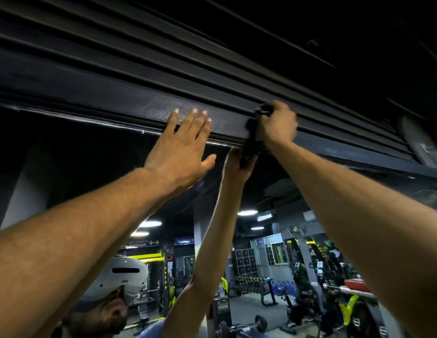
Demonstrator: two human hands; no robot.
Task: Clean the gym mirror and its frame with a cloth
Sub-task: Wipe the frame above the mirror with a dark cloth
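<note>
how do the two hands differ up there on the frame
The left hand lies flat with straight, spread fingers against the dark top frame; the right hand is curled into a fist. The left hand holds nothing; the right hand grips a dark cloth that hangs down over the frame's lower edge. The left hand sits lower and further left than the right hand. Both are raised overhead, touching the same frame above the mirror.

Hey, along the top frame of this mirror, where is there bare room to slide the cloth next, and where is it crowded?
Bare frame runs left of the left hand, and more runs right of the right hand toward the far corner. It is crowded in the middle: the left hand lies flat on the frame, and the right hand grips the dark cloth just beside it, leaving only a narrow strip between.
</note>
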